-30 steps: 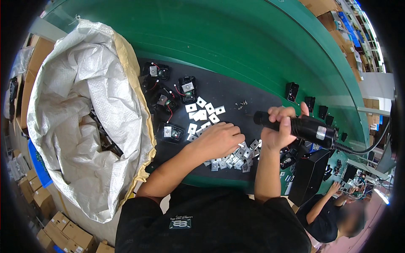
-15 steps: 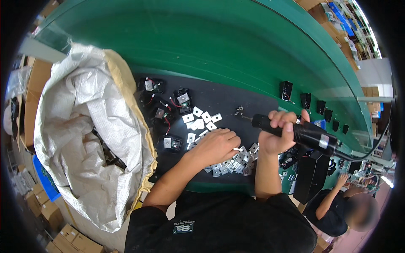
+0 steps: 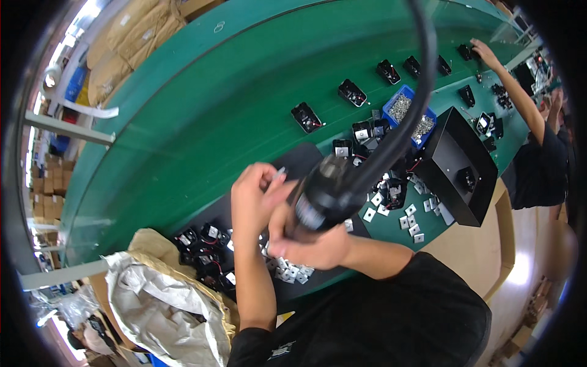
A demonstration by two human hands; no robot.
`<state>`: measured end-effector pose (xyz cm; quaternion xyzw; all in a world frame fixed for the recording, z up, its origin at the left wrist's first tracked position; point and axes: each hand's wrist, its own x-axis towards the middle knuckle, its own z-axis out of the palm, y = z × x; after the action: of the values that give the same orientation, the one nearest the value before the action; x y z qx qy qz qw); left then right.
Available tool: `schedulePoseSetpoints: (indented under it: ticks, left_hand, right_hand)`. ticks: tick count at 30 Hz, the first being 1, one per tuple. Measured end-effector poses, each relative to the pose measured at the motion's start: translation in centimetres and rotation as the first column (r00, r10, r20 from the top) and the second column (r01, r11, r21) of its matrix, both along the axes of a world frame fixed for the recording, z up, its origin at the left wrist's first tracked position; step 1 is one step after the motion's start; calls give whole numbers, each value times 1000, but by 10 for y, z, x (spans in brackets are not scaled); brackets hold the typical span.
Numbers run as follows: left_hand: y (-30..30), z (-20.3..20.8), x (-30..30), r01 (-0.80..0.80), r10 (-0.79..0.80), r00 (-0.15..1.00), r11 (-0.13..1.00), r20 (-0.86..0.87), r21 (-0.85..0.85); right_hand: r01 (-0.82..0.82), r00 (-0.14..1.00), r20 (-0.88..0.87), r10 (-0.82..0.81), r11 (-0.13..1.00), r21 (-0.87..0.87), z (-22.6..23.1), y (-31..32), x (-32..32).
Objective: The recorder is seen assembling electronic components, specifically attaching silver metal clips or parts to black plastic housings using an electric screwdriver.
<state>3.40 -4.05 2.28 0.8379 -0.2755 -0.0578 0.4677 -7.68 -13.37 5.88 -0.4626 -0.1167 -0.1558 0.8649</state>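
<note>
My right hand is wrapped round a black corded power screwdriver, its cable rising toward the top of the view. The screwdriver's tip is hidden behind its body. Just left of it, my left hand is raised over the dark mat with thumb and fingers pinched on a small pale metal plate. Below both hands lies a pile of square silver plates, each with a hole. Several black housings with wires and circuit parts sit left of my left forearm.
An open white sack stands at the lower left. Black housings line the green belt. A blue tray of small metal parts and a black box are on the right. A co-worker's hand touches a far housing.
The view has swung to the right. My left hand has lifted from the plate pile with a plate. The screwdriver has come close to my left hand and turned, its cable end now facing up.
</note>
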Motion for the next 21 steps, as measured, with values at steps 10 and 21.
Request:
schedulePoseSetpoints:
  ticks: [10,21]
  left_hand:
    - [-96,-22,69,55,-87,978,984,190,168]
    - [-109,-53,78,-65,-3,983,930,183,362]
  right_hand:
    - [-3,998,-58,-10,977,-215,-15,6,-43]
    - [-109,981,-168,93,990,-89,-22,-3,-54]
